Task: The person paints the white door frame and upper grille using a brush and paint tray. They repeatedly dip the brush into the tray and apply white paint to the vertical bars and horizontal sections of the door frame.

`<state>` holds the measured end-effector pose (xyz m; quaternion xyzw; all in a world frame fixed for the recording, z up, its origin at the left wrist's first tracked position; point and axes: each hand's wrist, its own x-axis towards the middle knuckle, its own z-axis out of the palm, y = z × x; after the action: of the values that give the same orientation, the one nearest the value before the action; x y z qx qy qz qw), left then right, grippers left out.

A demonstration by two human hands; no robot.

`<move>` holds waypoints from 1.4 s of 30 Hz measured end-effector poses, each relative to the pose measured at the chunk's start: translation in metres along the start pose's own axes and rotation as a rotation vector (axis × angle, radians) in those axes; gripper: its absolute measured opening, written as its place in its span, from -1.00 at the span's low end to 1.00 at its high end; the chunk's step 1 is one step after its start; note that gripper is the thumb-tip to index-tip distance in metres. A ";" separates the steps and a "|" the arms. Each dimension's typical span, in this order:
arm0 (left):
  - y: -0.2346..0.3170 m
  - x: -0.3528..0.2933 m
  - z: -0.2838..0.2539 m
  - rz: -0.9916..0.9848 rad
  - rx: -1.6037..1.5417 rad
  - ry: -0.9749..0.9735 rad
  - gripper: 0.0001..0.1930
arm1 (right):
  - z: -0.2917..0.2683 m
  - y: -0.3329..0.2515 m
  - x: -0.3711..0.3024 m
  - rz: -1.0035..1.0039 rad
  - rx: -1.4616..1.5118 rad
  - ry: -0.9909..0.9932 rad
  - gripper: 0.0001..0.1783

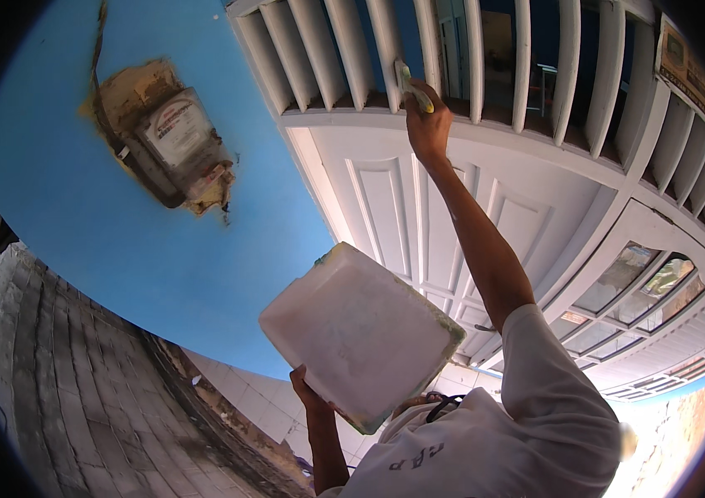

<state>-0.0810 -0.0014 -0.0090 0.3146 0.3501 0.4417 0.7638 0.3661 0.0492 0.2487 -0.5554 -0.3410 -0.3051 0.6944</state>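
My right hand [428, 129] is raised with its fingers closed round the handle of a paintbrush [404, 79]. The brush's bristle end touches or is very close to one of the white slats [383, 50] above the door. Low in the view, my left hand [309, 390] grips the edge of a shallow, pale paint tray [361, 332]. The tray tilts, its inside showing whitish paint and its rim green and yellow stains. Part of the left hand's fingers is hidden by the tray.
Beneath the slats is a white panelled door [377, 207], with a glazed white panel [634, 282] at its right. A meter box [178, 137] and cable are fixed to the blue wall [62, 166]. A grey block wall [78, 390] stands at lower left.
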 end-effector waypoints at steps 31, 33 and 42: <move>0.003 -0.002 -0.007 0.020 0.052 0.086 -0.25 | 0.046 -0.024 0.008 -0.192 0.052 -0.070 -0.69; 0.004 -0.005 0.000 0.002 0.046 0.088 -0.26 | 0.056 -0.029 0.016 -0.204 0.035 -0.089 -0.69; 0.001 -0.005 -0.004 0.009 0.054 -0.005 -0.18 | 0.079 -0.064 0.047 -0.134 0.142 0.018 -0.65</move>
<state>-0.0864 -0.0049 -0.0087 0.3379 0.3585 0.4344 0.7540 0.3316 0.1116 0.3349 -0.4779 -0.3922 -0.3309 0.7129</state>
